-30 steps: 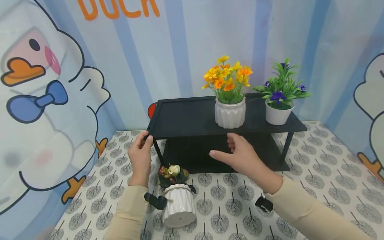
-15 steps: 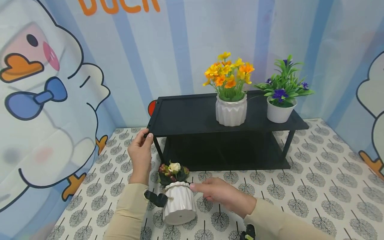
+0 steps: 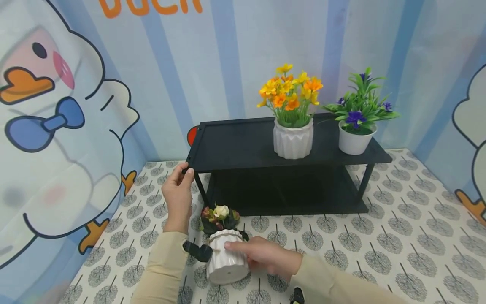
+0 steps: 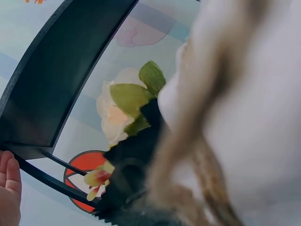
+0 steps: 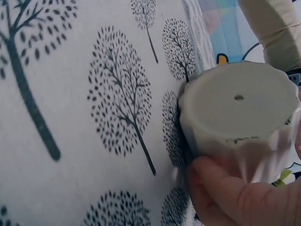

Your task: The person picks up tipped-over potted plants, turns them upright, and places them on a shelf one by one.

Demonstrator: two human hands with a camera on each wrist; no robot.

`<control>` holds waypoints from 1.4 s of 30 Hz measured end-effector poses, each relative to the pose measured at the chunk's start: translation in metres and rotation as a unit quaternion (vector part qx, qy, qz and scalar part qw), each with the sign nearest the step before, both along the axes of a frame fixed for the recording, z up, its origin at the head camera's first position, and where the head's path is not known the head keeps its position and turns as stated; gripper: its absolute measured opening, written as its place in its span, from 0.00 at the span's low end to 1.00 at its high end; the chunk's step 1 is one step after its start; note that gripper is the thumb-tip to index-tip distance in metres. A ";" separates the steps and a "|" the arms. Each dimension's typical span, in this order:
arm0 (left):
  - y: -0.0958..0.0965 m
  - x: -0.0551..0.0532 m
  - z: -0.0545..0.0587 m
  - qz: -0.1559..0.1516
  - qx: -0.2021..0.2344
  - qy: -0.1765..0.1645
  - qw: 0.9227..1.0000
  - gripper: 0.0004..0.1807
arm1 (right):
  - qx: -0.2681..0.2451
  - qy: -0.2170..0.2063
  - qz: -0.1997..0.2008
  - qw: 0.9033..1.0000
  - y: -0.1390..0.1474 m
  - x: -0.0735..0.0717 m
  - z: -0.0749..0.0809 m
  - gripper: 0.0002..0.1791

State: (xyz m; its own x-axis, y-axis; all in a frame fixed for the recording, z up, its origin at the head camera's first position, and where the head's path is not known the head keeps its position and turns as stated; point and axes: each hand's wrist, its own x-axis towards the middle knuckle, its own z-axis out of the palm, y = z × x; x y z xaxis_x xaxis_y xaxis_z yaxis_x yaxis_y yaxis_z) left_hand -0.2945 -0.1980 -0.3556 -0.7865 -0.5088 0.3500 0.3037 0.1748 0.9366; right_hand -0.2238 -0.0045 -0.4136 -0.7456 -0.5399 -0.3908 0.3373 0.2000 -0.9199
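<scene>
A white fluted flower pot (image 3: 226, 262) with a cream rose and dark reddish blooms lies on its side on the cloth, its base toward me. My right hand (image 3: 268, 255) grips it, thumb over the upper side and fingers at the right side. In the right wrist view, those fingertips sit low on the pot (image 5: 239, 117), beside the cloth, and its base shows a small hole. My left hand (image 3: 177, 194) pinches the front left corner of the black two-tier shelf (image 3: 235, 145). Blurred white pot wall and twine fill much of the left wrist view.
On the shelf's top tier stand a white pot with orange and yellow flowers (image 3: 293, 141) and, to its right, a white pot with purple flowers (image 3: 355, 141). The tree-patterned cloth (image 3: 379, 257) runs up to a striped duck backdrop (image 3: 250, 59).
My right hand has come down and left from in front of the shelf to the lying flower pot and now grips it. The left hand stays at the shelf corner.
</scene>
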 end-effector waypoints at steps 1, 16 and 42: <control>0.001 0.002 0.002 -0.001 0.001 -0.002 1.000 0.15 | -0.005 -0.006 0.001 1.000 -0.001 0.000 -0.001 0.27; -0.003 -0.004 -0.006 0.011 0.000 -0.001 1.000 0.15 | -0.013 -0.019 -0.009 1.000 -0.007 -0.002 -0.008 0.25; 0.005 0.010 0.009 -0.005 -0.002 0.014 1.000 0.16 | 0.013 0.098 -0.096 0.990 0.017 0.004 -0.015 0.23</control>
State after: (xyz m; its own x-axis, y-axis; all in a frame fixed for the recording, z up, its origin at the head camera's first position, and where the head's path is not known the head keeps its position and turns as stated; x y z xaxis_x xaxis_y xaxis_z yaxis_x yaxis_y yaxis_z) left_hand -0.2849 -0.1928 -0.3469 -0.7817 -0.4986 0.3747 0.3322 0.1756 0.9267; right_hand -0.2203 0.0126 -0.4281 -0.8962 -0.3723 -0.2413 0.1877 0.1746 -0.9666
